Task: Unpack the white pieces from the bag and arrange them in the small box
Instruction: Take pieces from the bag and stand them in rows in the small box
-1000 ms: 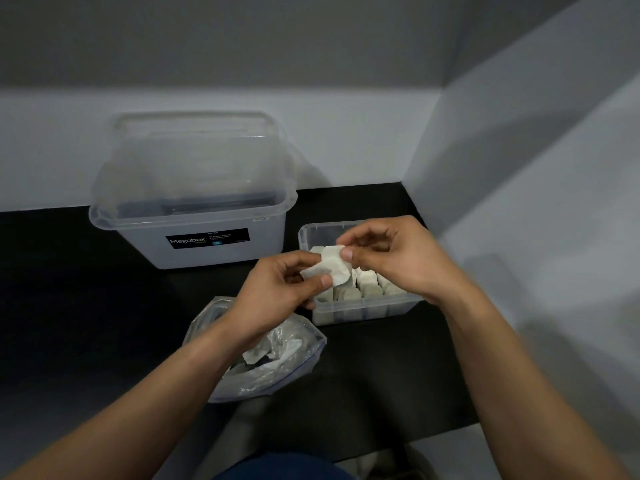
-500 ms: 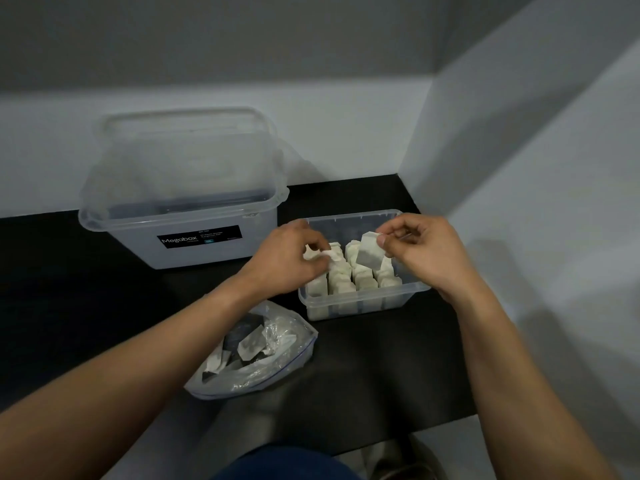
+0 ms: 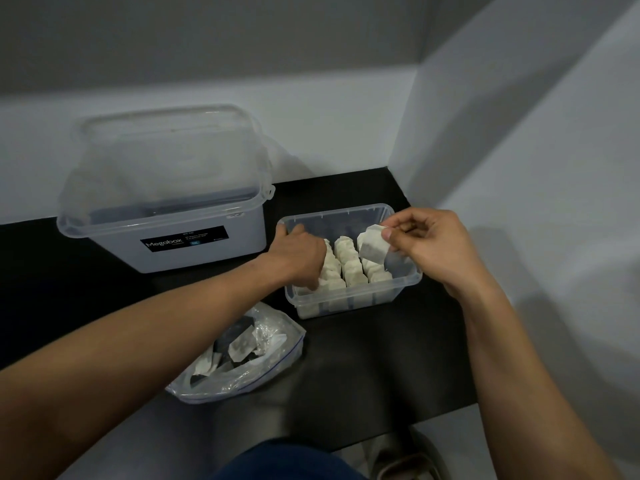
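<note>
Black counter; right hand's fingers tight on white piece; left hand in small box, fingers' state untellable.

– Hands, arms?
– Left hand, right hand bare. Left forearm, right forearm bare right up to frame edge. Short thumbnail showing on right.
– Worn?
– Plain dark blue garment at bottom centre, likely trousers. Just beside it brownish-grey footwear, dim, kind unclear.

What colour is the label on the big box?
The label is black with white writing, seen in the head view.
</note>
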`<state>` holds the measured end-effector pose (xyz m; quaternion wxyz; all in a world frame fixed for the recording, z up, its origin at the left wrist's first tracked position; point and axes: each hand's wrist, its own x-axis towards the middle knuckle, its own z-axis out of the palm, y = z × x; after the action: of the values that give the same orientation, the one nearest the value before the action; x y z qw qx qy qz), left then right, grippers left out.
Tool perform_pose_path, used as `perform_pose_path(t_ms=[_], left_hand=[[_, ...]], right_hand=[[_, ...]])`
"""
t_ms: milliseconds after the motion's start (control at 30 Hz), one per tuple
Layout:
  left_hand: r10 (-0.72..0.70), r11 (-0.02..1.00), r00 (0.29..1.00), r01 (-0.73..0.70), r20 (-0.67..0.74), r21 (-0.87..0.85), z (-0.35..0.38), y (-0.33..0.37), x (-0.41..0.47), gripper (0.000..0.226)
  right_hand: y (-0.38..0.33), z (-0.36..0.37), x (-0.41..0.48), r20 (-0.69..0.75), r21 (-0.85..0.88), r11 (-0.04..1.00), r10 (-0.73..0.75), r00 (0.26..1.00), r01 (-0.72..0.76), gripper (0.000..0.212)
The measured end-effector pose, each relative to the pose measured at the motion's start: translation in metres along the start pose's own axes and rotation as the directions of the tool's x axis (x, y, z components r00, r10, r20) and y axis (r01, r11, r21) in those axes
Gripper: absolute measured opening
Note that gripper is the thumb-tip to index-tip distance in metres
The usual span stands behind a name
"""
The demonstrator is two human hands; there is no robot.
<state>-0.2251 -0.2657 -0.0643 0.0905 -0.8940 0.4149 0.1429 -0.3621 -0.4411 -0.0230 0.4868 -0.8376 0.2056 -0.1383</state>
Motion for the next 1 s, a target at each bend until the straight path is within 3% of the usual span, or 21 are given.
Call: perform_pose_path(t_ms=[100,300,433,733,867,1000], left_hand=[[-0.035,0.999,0.999,0.035,0.019,-0.036,0.001,0.0,0.002,0.027],[-0.056,0.997,0.995,0.051,0.085,0.062,0.012,-0.003,0.004,0.037],[-0.082,0.996,0.992,0.084,0.101,-0.02,0.016,-0.002,0.009,0.04],[-0.1,0.988,0.993,0.091,0.067,0.126,0.017,-0.001,0.005,0.048],[-0.059,0.998,0.996,0.06,-0.067,0.019,0.009,-0.01,-0.006,0.041],[-0.122,0.961,0.957,0.048,-0.264,-0.272,0.003,-0.034,-0.033,0.047]], right_hand=[[0.0,-0.001,0.001,-0.004,0.019,1.0,0.006,1.0,-0.006,0.01],[0.003,0.004,0.001,0.013,0.043,0.999,0.026,1.0,-0.026,0.008],[-0.002,0.008,0.003,0.031,0.043,0.999,0.031,0.999,-0.032,0.007],[0.0,0.014,0.011,0.05,0.017,1.0,0.021,0.999,-0.022,0.005],[0.011,0.024,0.026,0.072,-0.096,0.995,-0.012,0.997,0.018,0.006],[0.018,0.043,0.047,0.157,-0.199,0.979,-0.015,0.987,0.046,0.007]])
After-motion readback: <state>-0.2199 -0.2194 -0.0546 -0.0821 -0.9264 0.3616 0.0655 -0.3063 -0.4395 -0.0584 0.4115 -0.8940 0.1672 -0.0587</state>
